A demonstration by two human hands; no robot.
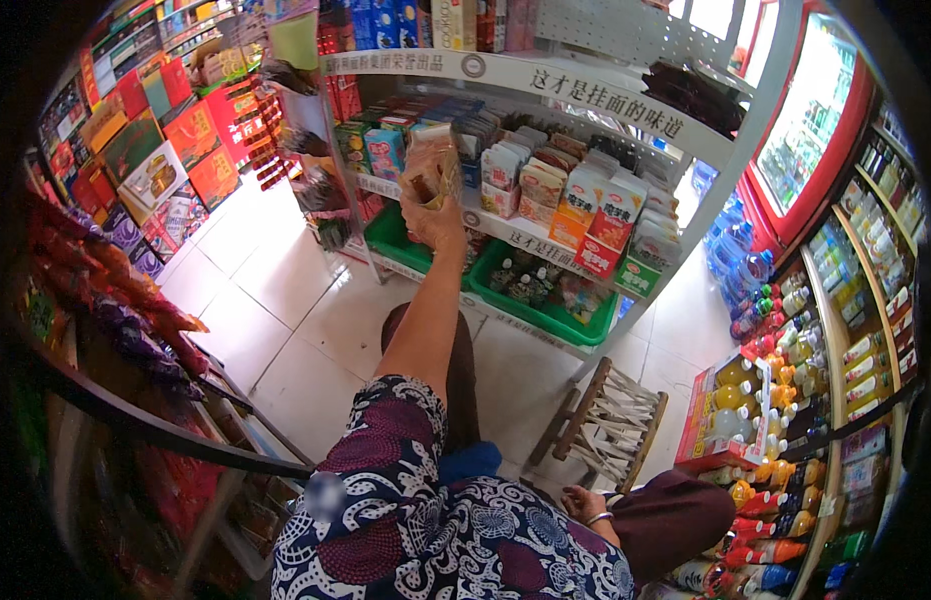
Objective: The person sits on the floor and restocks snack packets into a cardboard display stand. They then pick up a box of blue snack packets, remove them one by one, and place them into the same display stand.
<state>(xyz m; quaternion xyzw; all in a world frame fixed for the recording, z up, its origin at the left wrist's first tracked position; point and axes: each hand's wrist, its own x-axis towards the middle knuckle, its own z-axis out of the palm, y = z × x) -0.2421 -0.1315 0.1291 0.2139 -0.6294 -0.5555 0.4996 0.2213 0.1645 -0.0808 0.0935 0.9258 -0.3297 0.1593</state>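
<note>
My left hand (pixel 437 223) is stretched forward at the shelf rack and grips an opened display box (pixel 431 154) of brownish packets from below. The box is raised in front of the middle shelf (pixel 536 244), where rows of snack boxes stand, including an orange box (pixel 578 202) and a red box (pixel 611 217). Low by my right thigh, my right hand (pixel 583 504) hangs loosely with its fingers a little bent and apart, and nothing shows in it. A bracelet (pixel 600 517) circles that wrist. The folding stool (pixel 611 427) with woven straps stands just beyond it.
Green trays (pixel 544 330) with small packs and bottles sit on the rack's bottom level. A carton of drinks (pixel 724 409) and several bottles line the right side, near a red-framed fridge (pixel 803 112). Gift boxes (pixel 154 172) stand at left. Purple and red packets (pixel 127 315) rise close by.
</note>
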